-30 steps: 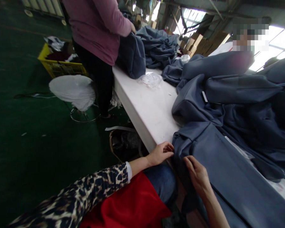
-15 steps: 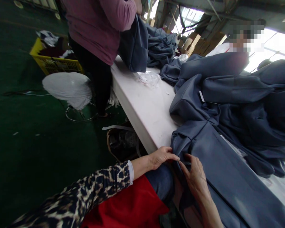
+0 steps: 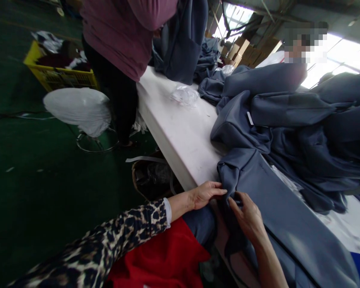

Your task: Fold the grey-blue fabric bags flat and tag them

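Note:
A long blue-grey cover of smooth, leather-like material (image 3: 291,204) lies over the front edge of the white table. My left hand (image 3: 206,195), coming out of a leopard-print sleeve, pinches the folded edge of the cover near its end. Close beside it my right hand (image 3: 248,214) grips the same edge, thumb and fingers closed on the material. Only a small gap separates the two hands. What lies inside the fold under the fingers is hidden. A dark seam runs lengthwise along the cover to the right.
More blue-grey covers (image 3: 300,110) are heaped along the white table (image 3: 180,136), with crumpled clear plastic (image 3: 184,96) nearby. A co-worker in a purple top (image 3: 117,36) stands at the far left, handling another cover. A cloth-covered stool (image 3: 78,108) and yellow crate (image 3: 60,78) stand on the floor.
Both hands stay on the cover's edge, its fold slightly rearranged between them. The co-worker's cover has been raised and shifted right. The view has moved a little.

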Motion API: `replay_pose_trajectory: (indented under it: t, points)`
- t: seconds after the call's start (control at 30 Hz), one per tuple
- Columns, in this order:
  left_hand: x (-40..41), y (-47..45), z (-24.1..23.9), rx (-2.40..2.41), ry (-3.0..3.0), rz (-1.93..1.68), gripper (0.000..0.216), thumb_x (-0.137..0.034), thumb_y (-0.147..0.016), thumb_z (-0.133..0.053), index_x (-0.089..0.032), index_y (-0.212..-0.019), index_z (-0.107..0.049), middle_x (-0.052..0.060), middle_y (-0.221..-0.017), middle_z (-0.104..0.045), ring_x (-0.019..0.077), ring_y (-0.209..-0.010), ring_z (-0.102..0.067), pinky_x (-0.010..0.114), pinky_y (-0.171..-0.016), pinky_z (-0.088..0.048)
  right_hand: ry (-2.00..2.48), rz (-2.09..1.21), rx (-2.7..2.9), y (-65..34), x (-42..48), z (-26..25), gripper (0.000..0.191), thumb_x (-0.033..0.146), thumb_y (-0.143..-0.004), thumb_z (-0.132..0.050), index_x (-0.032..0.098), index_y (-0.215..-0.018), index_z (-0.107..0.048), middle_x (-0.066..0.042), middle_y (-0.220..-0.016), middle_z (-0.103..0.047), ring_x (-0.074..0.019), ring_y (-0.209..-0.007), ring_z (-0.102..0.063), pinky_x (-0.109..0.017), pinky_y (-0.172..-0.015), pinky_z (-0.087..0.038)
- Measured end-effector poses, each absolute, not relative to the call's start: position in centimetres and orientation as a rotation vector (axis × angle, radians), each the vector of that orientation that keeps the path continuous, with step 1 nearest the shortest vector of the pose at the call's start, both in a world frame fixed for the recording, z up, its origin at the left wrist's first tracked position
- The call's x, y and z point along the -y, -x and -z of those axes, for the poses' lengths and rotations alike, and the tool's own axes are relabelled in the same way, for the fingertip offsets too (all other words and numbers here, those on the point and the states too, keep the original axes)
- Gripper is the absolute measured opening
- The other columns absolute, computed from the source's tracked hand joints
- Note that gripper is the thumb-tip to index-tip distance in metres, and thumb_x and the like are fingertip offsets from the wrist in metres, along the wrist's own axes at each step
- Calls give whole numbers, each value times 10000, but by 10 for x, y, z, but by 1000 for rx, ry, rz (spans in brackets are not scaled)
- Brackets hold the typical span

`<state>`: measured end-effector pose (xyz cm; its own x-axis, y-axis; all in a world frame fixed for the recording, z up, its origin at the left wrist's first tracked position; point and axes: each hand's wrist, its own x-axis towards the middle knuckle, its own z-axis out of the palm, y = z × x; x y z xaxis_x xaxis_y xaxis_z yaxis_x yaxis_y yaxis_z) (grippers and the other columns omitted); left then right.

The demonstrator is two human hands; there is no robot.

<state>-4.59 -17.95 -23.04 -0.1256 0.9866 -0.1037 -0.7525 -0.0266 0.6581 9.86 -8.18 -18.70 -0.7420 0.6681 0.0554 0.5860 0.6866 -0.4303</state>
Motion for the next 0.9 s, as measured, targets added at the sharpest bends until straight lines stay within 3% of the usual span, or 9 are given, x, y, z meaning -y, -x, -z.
replay_pose_trajectory:
  t: [0.17,0.37,0.47,0.7,0.9]
  points:
    - [178,45,233,-743,-478,-1599,380,-387,-578,-860,-114,-807,-727,38,-779,-700,140,-738,-607,275,-840,-432,1068,-209,2766,-86,94,184,286,475,-872,-487,214,-809,-586,-70,-809,-660,-213,-725,-622,-308,-633,-390]
    - [181,51,231,-791,-517,-1599,339,-330,-567,-866,-114,-797,-740,32,-772,-710,146,-733,-614,280,-815,-448,1110,-100,2775,-82,104,182,242,401,-902,-456,211,-800,-565,-72,-789,-653,-216,-730,-622,-307,-634,-371]
    - [182,51,232,-776,-505,-1603,359,-337,-550,-879,-111,-789,-735,28,-750,-705,139,-709,-608,280,-804,-455,1062,-218,2749,-88,97,186,259,422,-895,-453,206,-838,-583,-74,-824,-655,-225,-770,-626,-325,-679,-415]
    - [185,47,234,-666,-357,-1622,414,-322,-574,-881,-127,-885,-689,42,-825,-707,148,-753,-643,294,-815,-474,883,-978,2525,-114,80,192,405,536,-842,-583,210,-1076,-632,-73,-1042,-685,-221,-955,-646,-378,-901,-496]
    - [184,43,238,-629,-301,-1645,368,-312,-672,-841,-164,-947,-646,14,-845,-687,119,-690,-640,261,-703,-496,919,-946,2402,-137,89,190,425,555,-815,-612,221,-1070,-675,-84,-1096,-679,-231,-998,-636,-387,-936,-490]
